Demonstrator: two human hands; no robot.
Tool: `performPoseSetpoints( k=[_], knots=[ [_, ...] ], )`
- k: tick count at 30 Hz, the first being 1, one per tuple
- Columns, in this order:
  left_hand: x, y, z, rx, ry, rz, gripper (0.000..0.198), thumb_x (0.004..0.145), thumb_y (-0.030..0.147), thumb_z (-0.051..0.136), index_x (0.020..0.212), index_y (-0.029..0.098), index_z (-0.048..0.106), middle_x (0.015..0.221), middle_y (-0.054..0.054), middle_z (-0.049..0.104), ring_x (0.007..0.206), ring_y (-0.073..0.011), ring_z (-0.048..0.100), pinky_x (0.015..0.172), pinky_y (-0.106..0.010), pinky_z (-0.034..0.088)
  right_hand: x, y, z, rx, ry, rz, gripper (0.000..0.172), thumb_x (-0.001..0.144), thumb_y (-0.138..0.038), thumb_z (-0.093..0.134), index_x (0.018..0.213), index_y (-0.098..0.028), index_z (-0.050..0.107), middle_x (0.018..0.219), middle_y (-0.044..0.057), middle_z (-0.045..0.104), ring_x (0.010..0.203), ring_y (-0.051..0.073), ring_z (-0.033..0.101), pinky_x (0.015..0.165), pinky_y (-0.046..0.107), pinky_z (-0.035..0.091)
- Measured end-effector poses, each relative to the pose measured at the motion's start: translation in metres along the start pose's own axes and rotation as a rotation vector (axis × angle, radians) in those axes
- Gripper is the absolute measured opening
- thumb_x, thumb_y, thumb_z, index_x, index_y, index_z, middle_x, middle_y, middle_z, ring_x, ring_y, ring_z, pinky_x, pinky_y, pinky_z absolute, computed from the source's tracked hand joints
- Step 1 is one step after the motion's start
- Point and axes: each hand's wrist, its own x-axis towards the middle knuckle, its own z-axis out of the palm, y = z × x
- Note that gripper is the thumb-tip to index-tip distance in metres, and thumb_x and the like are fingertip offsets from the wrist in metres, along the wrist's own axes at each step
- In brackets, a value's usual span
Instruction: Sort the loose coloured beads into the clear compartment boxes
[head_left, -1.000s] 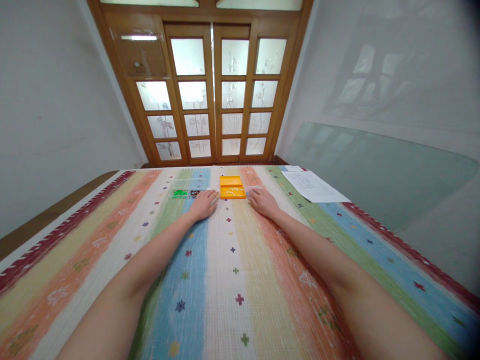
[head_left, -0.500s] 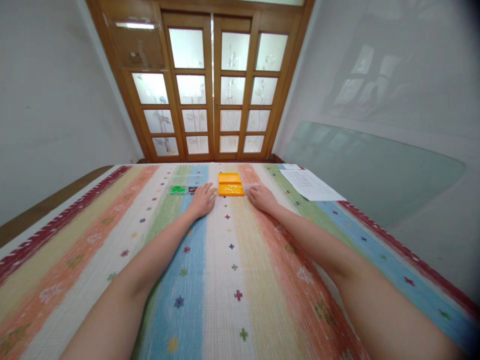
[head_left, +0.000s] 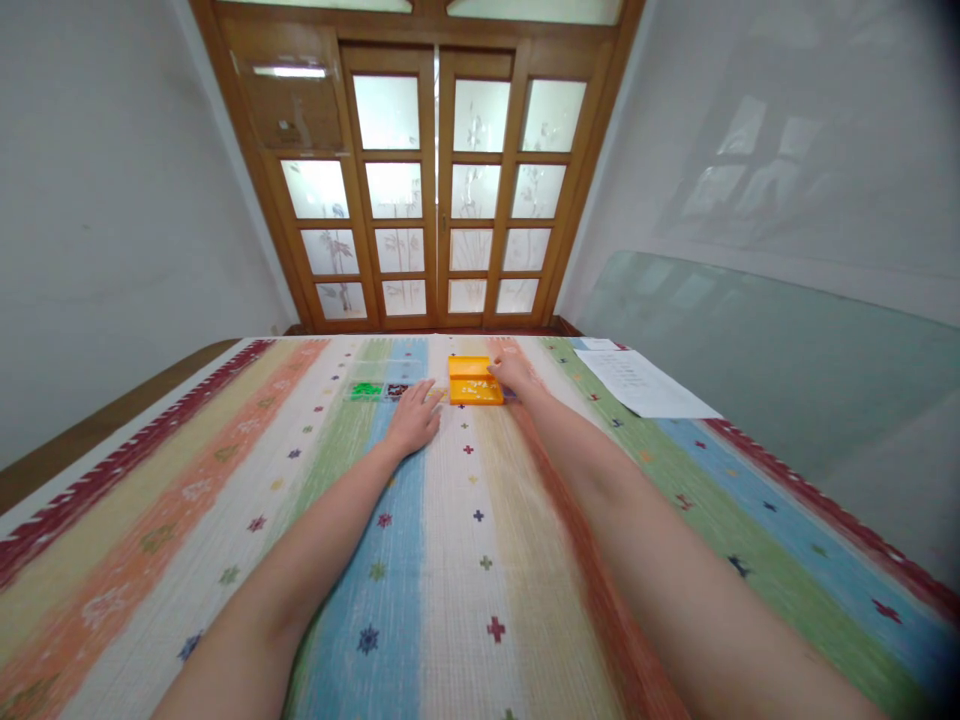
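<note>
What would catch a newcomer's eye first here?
Probably the bright orange box, open near the far edge of the striped tablecloth, with the right hand at its right side. Left of it is the left hand, beside dark pieces. Beyond stand wooden doors with glass panes.

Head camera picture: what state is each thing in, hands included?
Yellow box: open, lid tipped back, white pieces inside
Clear case: green pieces and dark pieces in separate compartments
Left hand: low over the clear case's near side, grip unclear
Right hand: fingers curled at the yellow box's right edge, contact unclear
Paper: lying printed side up
Tablecloth: spread out
</note>
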Motion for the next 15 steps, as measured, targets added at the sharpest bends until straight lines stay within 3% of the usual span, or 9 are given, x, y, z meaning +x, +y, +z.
performPoseSetpoints(
  k=[7, 11, 15],
  knots=[
    [0.001, -0.002, 0.004, -0.020, 0.016, -0.022, 0.050, 0.097, 0.025, 0.057, 0.146, 0.018, 0.058, 0.166, -0.015, 0.040, 0.154, -0.0319, 0.035, 0.130, -0.053, 0.029, 0.020, -0.005, 0.013, 0.076, -0.019, 0.088, 0.047, 0.088, -0.020, 0.069, 0.135, -0.014, 0.066, 0.120, 0.018, 0.074, 0.096, 0.027, 0.071, 0.078, 0.030, 0.052],
    [0.002, -0.003, 0.004, -0.013, 0.014, -0.025, 0.050, 0.097, 0.025, 0.057, 0.147, 0.021, 0.057, 0.167, -0.014, 0.039, 0.155, -0.0315, 0.035, 0.129, -0.054, 0.029, 0.016, -0.001, 0.016, 0.188, 0.057, -0.012, 0.049, 0.086, -0.015, 0.065, 0.135, -0.018, 0.066, 0.119, 0.011, 0.075, 0.094, 0.021, 0.071, 0.077, 0.024, 0.051],
    [0.002, -0.004, 0.004, -0.012, 0.020, -0.030, 0.050, 0.097, 0.025, 0.056, 0.146, 0.020, 0.057, 0.166, -0.014, 0.040, 0.154, -0.0314, 0.036, 0.129, -0.054, 0.030, 0.005, 0.011, 0.012, 0.264, 0.097, -0.147, 0.041, 0.086, -0.021, 0.062, 0.125, -0.018, 0.071, 0.113, 0.006, 0.077, 0.094, 0.018, 0.070, 0.080, 0.022, 0.051]
  ],
)
